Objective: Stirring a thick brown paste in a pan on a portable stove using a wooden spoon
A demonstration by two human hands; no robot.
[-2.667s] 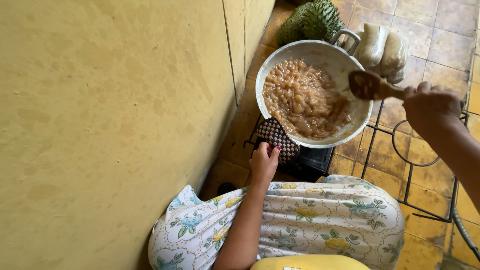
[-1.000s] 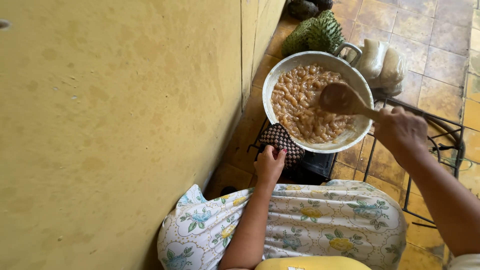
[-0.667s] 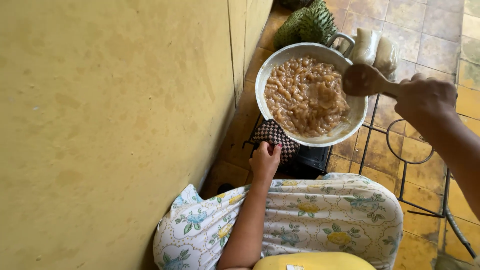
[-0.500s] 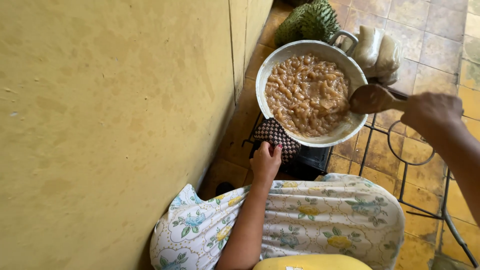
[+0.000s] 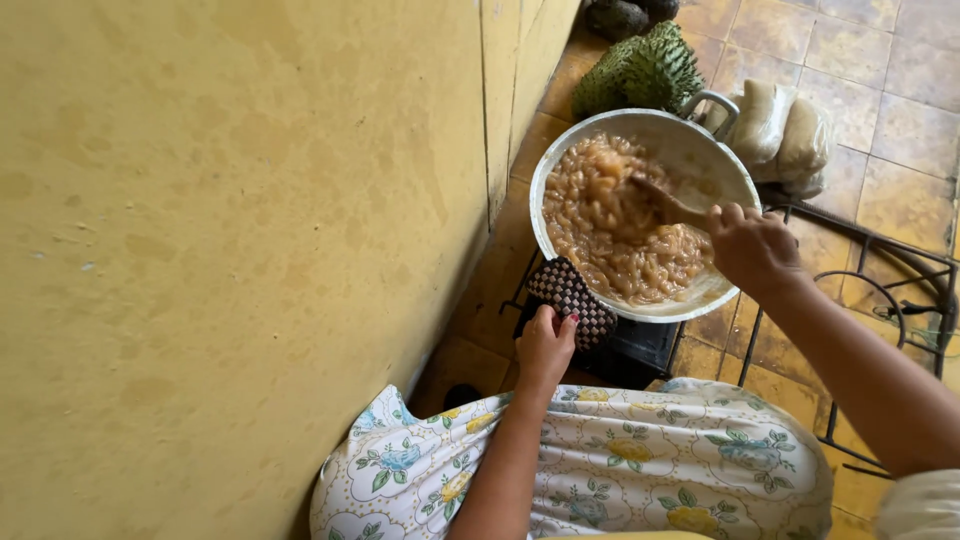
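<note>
While the left hand (image 5: 545,345) pinches a checkered pot holder (image 5: 570,300) against the pan (image 5: 700,150) rim, likely steadying it and shielding from heat, the right hand (image 5: 752,248) is closed around a wooden spoon (image 5: 665,205). Pan sits upper right of centre. Spoon's long axis runs from the fist up-left, bowl end buried in the brown mixture (image 5: 610,225).

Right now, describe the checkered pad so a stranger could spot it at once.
Find the big metal pan of brown mush beside the yellow wall. At its near rim, the left hand grips the checkered pad. It is the only dark, woven, square-patterned thing there.
</note>
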